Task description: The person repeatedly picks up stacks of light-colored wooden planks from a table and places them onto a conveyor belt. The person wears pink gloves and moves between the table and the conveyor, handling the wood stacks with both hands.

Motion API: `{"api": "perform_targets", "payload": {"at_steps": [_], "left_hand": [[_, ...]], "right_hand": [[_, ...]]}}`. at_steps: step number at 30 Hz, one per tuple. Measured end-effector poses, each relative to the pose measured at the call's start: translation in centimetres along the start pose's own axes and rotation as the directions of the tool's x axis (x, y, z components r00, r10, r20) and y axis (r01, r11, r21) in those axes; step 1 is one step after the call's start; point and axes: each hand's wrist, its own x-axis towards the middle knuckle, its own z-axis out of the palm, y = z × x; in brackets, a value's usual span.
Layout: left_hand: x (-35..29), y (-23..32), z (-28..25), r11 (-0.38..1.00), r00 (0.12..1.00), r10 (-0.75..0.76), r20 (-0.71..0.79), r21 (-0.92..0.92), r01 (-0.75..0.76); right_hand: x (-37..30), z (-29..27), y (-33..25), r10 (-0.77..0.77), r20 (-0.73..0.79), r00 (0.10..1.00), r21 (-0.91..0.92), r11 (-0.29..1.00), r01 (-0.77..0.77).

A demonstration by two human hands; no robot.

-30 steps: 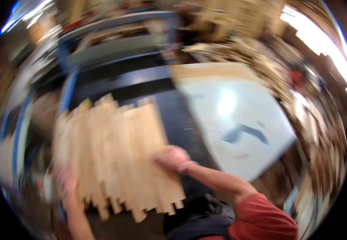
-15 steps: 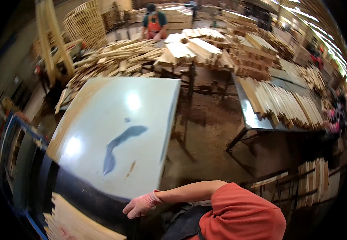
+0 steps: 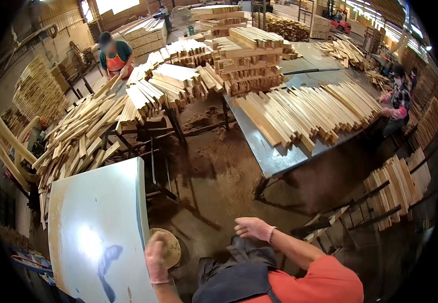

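Both my hands wear pale pink gloves. My left hand (image 3: 156, 256) is at the right edge of the pale metal-topped table (image 3: 72, 212), smeared by motion, so its fingers are unclear. Partly behind it shows a round, light brown disc (image 3: 173, 249), like a stool top. Above my lap, my right hand (image 3: 251, 228) points leftward with its fingers stretched out and nothing visible in it. Below it is my dark apron (image 3: 236, 283). Glare and a dark bluish streak mark the table top.
Wooden strips (image 3: 310, 113) lie in a row on a metal table (image 3: 279, 160) ahead right. A loose heap of strips (image 3: 82, 139) and stacked pieces (image 3: 249, 63) stand farther off. One person (image 3: 116, 58) works at far left, another (image 3: 397, 98) at right. Slats (image 3: 393, 189) rest on a rack at lower right.
My view has swung right, and the wooden boards at lower left have left it. My right hand has moved from the near table edge to above my lap. My left hand has come into view.
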Motion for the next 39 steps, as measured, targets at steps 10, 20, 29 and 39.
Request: {"api": "perform_targets", "payload": {"at_steps": [10,20,29,39], "left_hand": [[17.1,-10.9,6.5,0.881,0.839,-0.461,0.29,0.035,0.472],[45.4,-10.3,13.0,0.922,0.845,-0.331,0.419,0.333,0.196],[63.4,-7.1,19.0,0.952,0.828,-0.303,0.473,0.119,0.281],[93.4,-8.4,30.0,0.946,0.985,0.043,0.167,0.31,-0.094]], "right_hand": [[8.0,-7.0,-3.5,0.048,-0.233,0.971,0.373,0.927,0.044],[24.8,-1.8,-26.7,-0.016,-0.281,0.96,0.221,0.972,0.081],[39.0,7.1,-49.0,-0.123,0.018,0.992,-0.185,0.975,0.125],[64.4,9.3,-90.8,-0.84,-0.133,0.525,-0.493,0.516,0.7]]}}
